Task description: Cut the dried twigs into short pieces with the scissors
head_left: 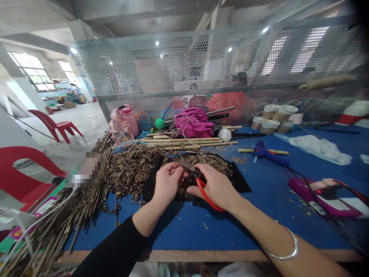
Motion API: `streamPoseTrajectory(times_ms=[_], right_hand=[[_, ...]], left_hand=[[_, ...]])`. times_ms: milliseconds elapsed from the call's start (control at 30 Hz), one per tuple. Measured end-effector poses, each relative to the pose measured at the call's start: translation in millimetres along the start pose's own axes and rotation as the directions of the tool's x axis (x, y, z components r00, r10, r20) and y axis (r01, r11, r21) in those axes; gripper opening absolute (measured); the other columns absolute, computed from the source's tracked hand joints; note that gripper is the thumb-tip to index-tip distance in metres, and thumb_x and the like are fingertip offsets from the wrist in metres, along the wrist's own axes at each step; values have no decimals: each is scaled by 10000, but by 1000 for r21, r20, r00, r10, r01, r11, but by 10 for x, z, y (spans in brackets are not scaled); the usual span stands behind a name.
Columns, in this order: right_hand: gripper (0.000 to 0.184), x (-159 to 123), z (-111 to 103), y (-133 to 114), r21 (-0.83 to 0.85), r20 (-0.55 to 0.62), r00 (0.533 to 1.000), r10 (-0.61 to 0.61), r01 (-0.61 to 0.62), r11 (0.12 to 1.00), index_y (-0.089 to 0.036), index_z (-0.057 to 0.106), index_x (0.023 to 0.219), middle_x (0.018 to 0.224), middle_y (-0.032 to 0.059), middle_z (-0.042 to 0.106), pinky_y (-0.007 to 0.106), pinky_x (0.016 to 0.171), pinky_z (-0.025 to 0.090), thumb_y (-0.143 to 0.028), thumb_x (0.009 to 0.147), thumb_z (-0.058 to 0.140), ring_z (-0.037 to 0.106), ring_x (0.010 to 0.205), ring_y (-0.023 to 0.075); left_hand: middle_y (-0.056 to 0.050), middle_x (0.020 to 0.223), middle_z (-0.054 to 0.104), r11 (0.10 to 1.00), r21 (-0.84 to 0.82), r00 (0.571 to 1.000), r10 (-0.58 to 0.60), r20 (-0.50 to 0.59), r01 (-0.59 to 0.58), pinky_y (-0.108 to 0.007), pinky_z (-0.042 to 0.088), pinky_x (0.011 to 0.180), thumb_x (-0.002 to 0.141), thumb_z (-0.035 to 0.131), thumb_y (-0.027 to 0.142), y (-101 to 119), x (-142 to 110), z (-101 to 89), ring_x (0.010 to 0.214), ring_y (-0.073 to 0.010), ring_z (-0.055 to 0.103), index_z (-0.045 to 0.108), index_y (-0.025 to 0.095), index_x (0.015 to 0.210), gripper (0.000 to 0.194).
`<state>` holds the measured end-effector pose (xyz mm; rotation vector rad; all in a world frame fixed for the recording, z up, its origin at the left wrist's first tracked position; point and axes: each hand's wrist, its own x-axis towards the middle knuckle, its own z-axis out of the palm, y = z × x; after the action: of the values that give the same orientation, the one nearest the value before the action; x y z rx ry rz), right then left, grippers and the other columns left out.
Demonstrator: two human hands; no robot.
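My right hand [216,184] is closed around red-handled scissors [206,194], whose metal blades point up and to the left. Beside the blades, my left hand [168,179] has its thumb and fingers pinched together; whatever is between them is too small to make out. Both hands are above a black cloth [242,181] strewn with brown dried plant pieces [215,163]. A larger heap of the same curled dry bits [129,169] lies just left of the cloth on the blue tabletop [190,231].
Long dry stalks [77,215] pile up on the left. Behind the heap are pale sticks [184,142], a magenta cloth [191,122] and a pink bottle [129,119]. A blue glue gun [268,154], a purple power strip [319,200] and small pots [271,125] are on the right.
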<state>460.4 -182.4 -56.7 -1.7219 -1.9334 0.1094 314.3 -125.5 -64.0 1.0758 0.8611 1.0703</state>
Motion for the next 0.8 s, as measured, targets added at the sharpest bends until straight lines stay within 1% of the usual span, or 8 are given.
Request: streamPoseTrajectory(times_ms=[100, 267, 333, 400, 567, 633, 700, 800], right_hand=[[481, 9, 16, 11, 18, -2, 1000, -3, 3, 1000, -169, 555, 1077, 999, 101, 633, 320, 748, 456, -504, 734, 595, 603, 888, 232], [361, 26, 23, 42, 97, -21, 1000, -14, 16, 995, -184, 587, 980, 868, 67, 652, 272, 664, 446, -470, 760, 585, 601, 768, 193], [356, 26, 18, 47, 111, -15, 1000, -8, 10, 994, -187, 592, 958, 805, 56, 651, 263, 625, 437, -488, 769, 570, 591, 698, 179], [402, 20, 11, 47, 95, -7, 1000, 7, -6, 995, -186, 588, 978, 798, 56, 650, 268, 617, 432, -518, 751, 577, 591, 684, 182], [599, 2, -3, 16, 14, 22, 1000, 9, -9, 1000, -165, 525, 1132, 1044, 115, 615, 321, 732, 445, -551, 684, 619, 601, 877, 236], [583, 2, -2, 1, 9, 46, 999, 4, -4, 1000, -153, 521, 1138, 1066, 122, 608, 328, 759, 444, -535, 704, 604, 594, 914, 242], [518, 8, 3, -4, 18, 54, 998, 20, -21, 1000, -155, 538, 1108, 1030, 110, 628, 321, 754, 443, -508, 732, 586, 598, 901, 239], [400, 17, 8, 14, 57, 72, 997, 42, -46, 997, -188, 572, 1027, 881, 64, 666, 281, 667, 440, -481, 756, 572, 617, 781, 211]], left_hand=[[-37, 686, 670, 1000, 17, 999, 10, 45, -10, -154, 459, 519, 658, 697, 356, -9, -5, 3, 607, -103, 631, 614, 115, 773, 279], [-53, 699, 678, 999, 34, 999, -24, 38, 23, -194, 480, 521, 641, 703, 406, -32, 4, -5, 598, -122, 631, 619, 121, 745, 315], [-57, 691, 677, 999, 43, 999, -32, 29, 31, -198, 480, 513, 648, 698, 405, -39, 10, -8, 580, -120, 625, 614, 121, 729, 307], [-57, 689, 675, 998, 56, 999, -27, 16, 27, -191, 473, 504, 662, 689, 393, -43, 15, -10, 575, -116, 623, 612, 120, 737, 293], [-45, 681, 666, 997, 80, 1000, -6, 6, 5, -176, 460, 493, 684, 667, 371, -34, 12, -8, 582, -112, 621, 609, 122, 739, 261], [-38, 668, 659, 996, 90, 1000, -4, 27, 2, -173, 462, 496, 687, 664, 354, -28, 9, -7, 580, -109, 616, 612, 122, 729, 241], [-38, 675, 658, 996, 94, 999, -1, 40, -2, -174, 470, 509, 698, 653, 344, -30, 12, -9, 585, -106, 616, 612, 120, 728, 230], [-45, 695, 662, 995, 95, 1000, 6, 27, -8, -177, 477, 517, 714, 638, 345, -42, 21, -15, 591, -106, 620, 609, 115, 747, 235]])
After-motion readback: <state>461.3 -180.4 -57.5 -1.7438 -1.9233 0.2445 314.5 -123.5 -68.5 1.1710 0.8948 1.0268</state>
